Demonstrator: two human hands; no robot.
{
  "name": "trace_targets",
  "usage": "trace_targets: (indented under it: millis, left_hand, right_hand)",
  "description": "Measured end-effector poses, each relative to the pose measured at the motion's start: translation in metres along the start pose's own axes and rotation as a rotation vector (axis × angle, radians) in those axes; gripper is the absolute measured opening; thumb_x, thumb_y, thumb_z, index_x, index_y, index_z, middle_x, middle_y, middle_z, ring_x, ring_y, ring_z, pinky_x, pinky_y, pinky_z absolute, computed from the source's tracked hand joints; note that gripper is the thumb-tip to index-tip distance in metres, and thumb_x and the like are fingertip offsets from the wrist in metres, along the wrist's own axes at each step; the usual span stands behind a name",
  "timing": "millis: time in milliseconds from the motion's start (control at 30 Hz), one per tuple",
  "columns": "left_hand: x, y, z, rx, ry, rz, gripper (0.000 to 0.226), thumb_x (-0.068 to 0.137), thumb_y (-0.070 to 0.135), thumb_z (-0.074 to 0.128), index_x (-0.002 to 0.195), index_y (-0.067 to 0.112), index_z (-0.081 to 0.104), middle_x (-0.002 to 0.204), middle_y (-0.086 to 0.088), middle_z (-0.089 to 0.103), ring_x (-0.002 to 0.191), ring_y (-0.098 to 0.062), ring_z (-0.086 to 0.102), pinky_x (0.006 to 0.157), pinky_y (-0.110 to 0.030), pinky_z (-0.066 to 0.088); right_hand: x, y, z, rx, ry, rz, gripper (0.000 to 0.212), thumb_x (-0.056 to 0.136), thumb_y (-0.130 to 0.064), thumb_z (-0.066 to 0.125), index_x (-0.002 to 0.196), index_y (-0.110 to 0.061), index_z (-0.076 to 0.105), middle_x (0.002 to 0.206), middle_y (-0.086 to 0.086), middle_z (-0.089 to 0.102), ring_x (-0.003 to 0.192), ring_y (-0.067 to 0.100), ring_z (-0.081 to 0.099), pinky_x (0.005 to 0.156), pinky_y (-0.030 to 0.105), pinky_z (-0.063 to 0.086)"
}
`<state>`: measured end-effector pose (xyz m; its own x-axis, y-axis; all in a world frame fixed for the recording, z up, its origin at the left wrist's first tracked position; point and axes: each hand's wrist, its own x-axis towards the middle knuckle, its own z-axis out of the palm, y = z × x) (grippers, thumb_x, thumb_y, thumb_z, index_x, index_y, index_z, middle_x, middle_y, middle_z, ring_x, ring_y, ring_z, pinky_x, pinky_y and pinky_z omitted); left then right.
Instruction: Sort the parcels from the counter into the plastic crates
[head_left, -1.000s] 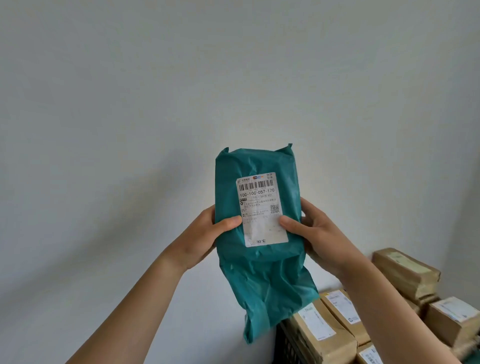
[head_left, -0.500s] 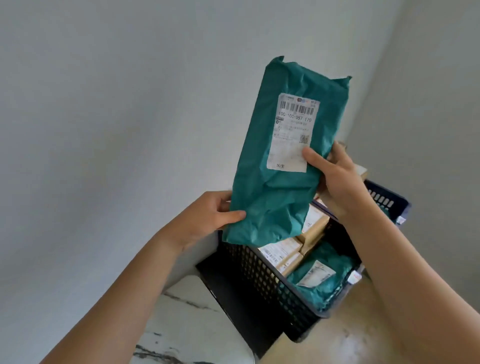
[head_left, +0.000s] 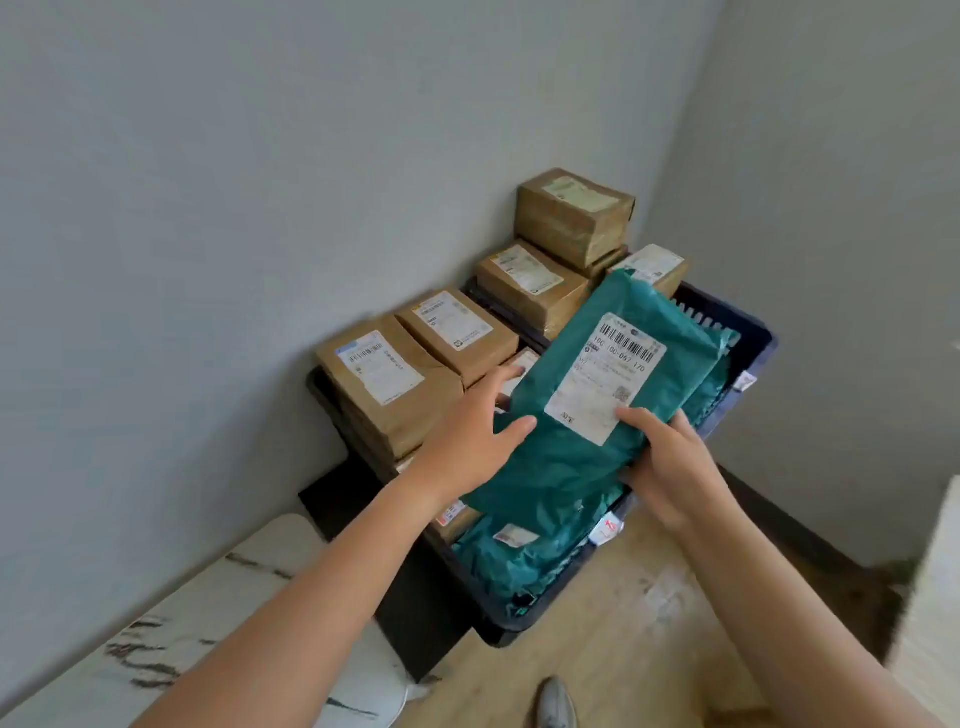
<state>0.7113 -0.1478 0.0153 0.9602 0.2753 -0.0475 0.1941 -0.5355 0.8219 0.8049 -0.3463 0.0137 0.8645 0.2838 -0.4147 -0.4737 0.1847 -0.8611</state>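
teal parcel (head_left: 571, 467) over dark crate (head_left: 753, 340), brown boxes (head_left: 434, 397)

The parcel (head_left: 571, 467) is teal, its white label (head_left: 605, 379) printed with a black barcode, matching the teal bags (head_left: 519, 564) in the dark navy slotted crate (head_left: 748, 338). The boxes (head_left: 384, 387) are brown with white labels, and the counter (head_left: 249, 597) is white marble with black veins.
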Motion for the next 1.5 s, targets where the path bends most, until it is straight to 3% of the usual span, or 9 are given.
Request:
trace_targets:
  millis: [233, 400, 567, 700, 767, 867, 967, 1167, 1500]
  left_hand:
    - [0.03, -0.034, 0.06, 0.133, -0.016, -0.072, 0.041, 0.107, 0.011, 0.057, 0.143, 0.03, 0.059, 0.144, 0.013, 0.061, 0.131, -0.004, 0.054, 0.098, -0.004, 0.037]
    - [0.026, -0.055, 0.077, 0.282, -0.135, -0.207, 0.042, 0.108, 0.011, 0.053, 0.147, 0.026, 0.057, 0.142, 0.004, 0.058, 0.131, -0.016, 0.054, 0.105, -0.025, 0.042]
    - [0.014, -0.075, 0.095, 0.513, -0.289, -0.267, 0.029, 0.103, 0.008, 0.05, 0.126, 0.021, 0.062, 0.112, 0.001, 0.051, 0.11, -0.026, 0.059, 0.089, -0.043, 0.051]
    - [0.011, -0.079, 0.116, 0.707, -0.255, -0.19, 0.064, 0.099, -0.003, 0.052, 0.158, 0.018, 0.042, 0.136, -0.01, 0.05, 0.126, -0.03, 0.049, 0.096, -0.042, 0.05]
    - [0.014, -0.075, 0.121, 0.774, -0.211, -0.157, 0.067, 0.1, -0.004, 0.052, 0.162, 0.012, 0.034, 0.15, -0.012, 0.044, 0.14, -0.03, 0.041, 0.104, -0.04, 0.047]
    - [0.014, -0.06, 0.118, 0.787, -0.054, -0.054, 0.051, 0.1, 0.006, 0.055, 0.151, 0.008, 0.05, 0.143, -0.009, 0.055, 0.133, -0.028, 0.05, 0.102, -0.037, 0.049]
    - [0.001, -0.039, 0.116, 0.718, -0.012, -0.158, 0.039, 0.11, 0.031, 0.042, 0.142, 0.013, 0.055, 0.14, -0.004, 0.059, 0.132, -0.024, 0.049, 0.105, -0.037, 0.048]
    - [0.003, -0.053, 0.135, 0.358, -0.545, -0.637, 0.076, 0.109, 0.063, 0.025, 0.168, 0.028, -0.008, 0.176, -0.006, -0.009, 0.162, -0.026, -0.011, 0.13, -0.045, 0.001]
    - [0.008, -0.074, 0.141, 0.379, -0.552, -0.641, 0.079, 0.108, 0.064, 0.029, 0.167, 0.03, -0.01, 0.177, -0.007, 0.0, 0.163, -0.026, 0.006, 0.131, -0.042, 0.011]
  right_hand:
    - [0.056, -0.003, -0.072, -0.356, -0.028, 0.031, 0.056, 0.093, -0.019, 0.077, 0.138, -0.022, 0.043, 0.133, -0.003, 0.066, 0.107, 0.015, 0.072, 0.079, 0.035, 0.063]
    - [0.075, 0.001, -0.079, -0.916, -0.152, -0.138, 0.066, 0.095, -0.031, 0.074, 0.143, -0.034, 0.028, 0.108, -0.014, 0.062, 0.08, 0.008, 0.071, 0.057, 0.025, 0.062]
    - [0.089, 0.012, -0.071, -1.633, -0.299, -0.214, 0.064, 0.097, -0.069, 0.053, 0.142, -0.026, 0.036, 0.116, 0.004, 0.058, 0.101, 0.023, 0.065, 0.074, 0.034, 0.055]
    - [0.099, 0.021, -0.059, -2.085, -0.327, -0.298, 0.069, 0.098, -0.075, 0.041, 0.132, -0.015, 0.048, 0.122, 0.009, 0.058, 0.112, 0.028, 0.061, 0.08, 0.035, 0.054]
    - [0.103, 0.02, -0.054, -2.167, -0.404, -0.397, 0.069, 0.099, -0.071, 0.044, 0.141, -0.016, 0.047, 0.133, 0.01, 0.052, 0.122, 0.028, 0.054, 0.092, 0.036, 0.052]
    - [0.108, 0.019, -0.047, -2.164, -0.848, -0.554, 0.071, 0.101, -0.068, 0.044, 0.161, -0.032, 0.029, 0.167, 0.006, 0.025, 0.154, 0.032, 0.024, 0.125, 0.048, 0.025]
    - [0.121, 0.025, -0.04, -2.117, -1.125, -0.355, 0.076, 0.101, -0.07, 0.04, 0.166, -0.041, 0.01, 0.176, -0.003, -0.004, 0.162, 0.028, -0.007, 0.131, 0.053, 0.0]
    - [0.15, 0.048, -0.03, -2.25, -1.14, -0.095, 0.078, 0.104, -0.07, 0.028, 0.165, -0.039, -0.01, 0.174, -0.002, -0.018, 0.161, 0.031, -0.011, 0.13, 0.052, 0.0]
    - [0.157, 0.061, -0.029, -2.213, -1.134, -0.056, 0.074, 0.107, -0.064, 0.03, 0.167, -0.035, -0.003, 0.175, 0.0, -0.011, 0.162, 0.033, -0.008, 0.13, 0.053, 0.004]
